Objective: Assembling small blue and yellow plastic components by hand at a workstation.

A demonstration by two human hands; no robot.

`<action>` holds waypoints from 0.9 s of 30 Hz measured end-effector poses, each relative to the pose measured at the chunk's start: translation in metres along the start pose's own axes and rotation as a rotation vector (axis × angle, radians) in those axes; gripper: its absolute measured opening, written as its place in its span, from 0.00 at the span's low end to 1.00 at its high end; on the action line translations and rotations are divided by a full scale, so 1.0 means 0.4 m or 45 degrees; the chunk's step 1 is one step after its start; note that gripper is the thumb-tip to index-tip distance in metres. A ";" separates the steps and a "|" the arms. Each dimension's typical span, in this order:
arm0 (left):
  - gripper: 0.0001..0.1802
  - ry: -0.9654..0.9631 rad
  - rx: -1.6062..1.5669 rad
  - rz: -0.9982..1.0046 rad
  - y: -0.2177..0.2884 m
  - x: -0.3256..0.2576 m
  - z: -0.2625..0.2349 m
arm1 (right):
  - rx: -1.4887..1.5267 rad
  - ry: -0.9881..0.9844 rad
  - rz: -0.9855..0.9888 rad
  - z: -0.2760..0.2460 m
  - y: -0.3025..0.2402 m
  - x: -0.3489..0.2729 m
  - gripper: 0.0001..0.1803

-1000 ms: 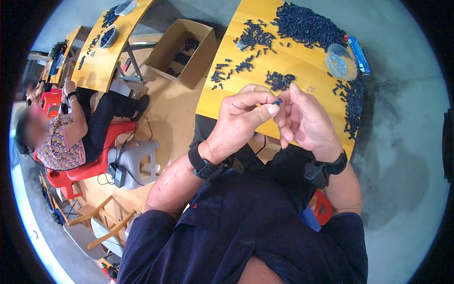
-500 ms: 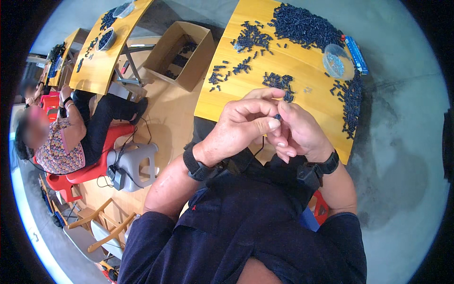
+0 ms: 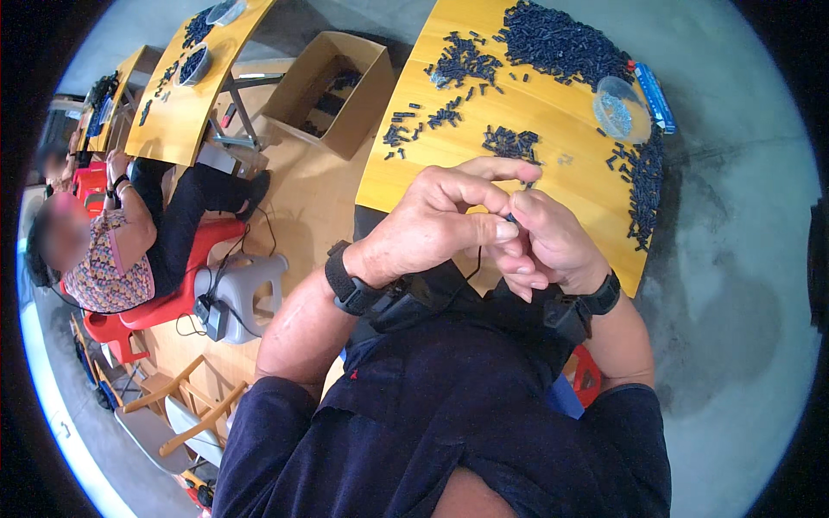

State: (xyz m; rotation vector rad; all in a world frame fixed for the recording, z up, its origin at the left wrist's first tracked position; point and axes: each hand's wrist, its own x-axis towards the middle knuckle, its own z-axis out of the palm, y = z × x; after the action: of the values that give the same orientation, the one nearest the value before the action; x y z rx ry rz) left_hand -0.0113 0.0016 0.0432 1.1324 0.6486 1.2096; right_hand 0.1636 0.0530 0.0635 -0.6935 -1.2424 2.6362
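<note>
Close together over the near edge of the table, my left hand (image 3: 449, 211) and my right hand (image 3: 557, 237) meet fingertip to fingertip. Between them is a small dark piece (image 3: 511, 218), mostly covered by the fingers. The left thumb and index finger pinch it; the right thumb and fingers close on it from the other side. A dark tip (image 3: 528, 185) shows at an outstretched left finger; whether it is a second piece I cannot tell. Just beyond the hands lies a small group of short black cylindrical parts (image 3: 511, 143).
On the yellow table (image 3: 553, 112) lie a large heap of black parts (image 3: 561, 43), a scattered group (image 3: 465, 62) and a right-edge row (image 3: 643, 194). A clear tub (image 3: 617, 121) holds small pale-blue bits beside a blue box (image 3: 656, 99). A cardboard box (image 3: 337, 91) and a seated person (image 3: 112, 250) are leftward.
My hands stay together, with slight finger movement. The left wrist has shifted a little left, and a dark tip now shows at the upper left finger.
</note>
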 end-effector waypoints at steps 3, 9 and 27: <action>0.10 0.012 0.006 -0.030 0.008 0.003 0.001 | 0.102 0.112 0.079 0.016 0.001 0.004 0.29; 0.10 -0.002 0.007 -0.180 -0.005 0.003 0.000 | 0.336 0.317 0.075 0.032 0.053 0.011 0.26; 0.06 0.107 -0.035 -0.497 -0.067 0.004 -0.014 | 0.668 0.121 0.025 -0.040 0.137 0.020 0.39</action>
State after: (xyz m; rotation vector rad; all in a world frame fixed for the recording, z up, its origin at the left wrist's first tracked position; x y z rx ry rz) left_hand -0.0056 0.0064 0.0169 0.8835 0.8695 0.9305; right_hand 0.1675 0.0310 0.0104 -0.7192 -0.4791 2.7249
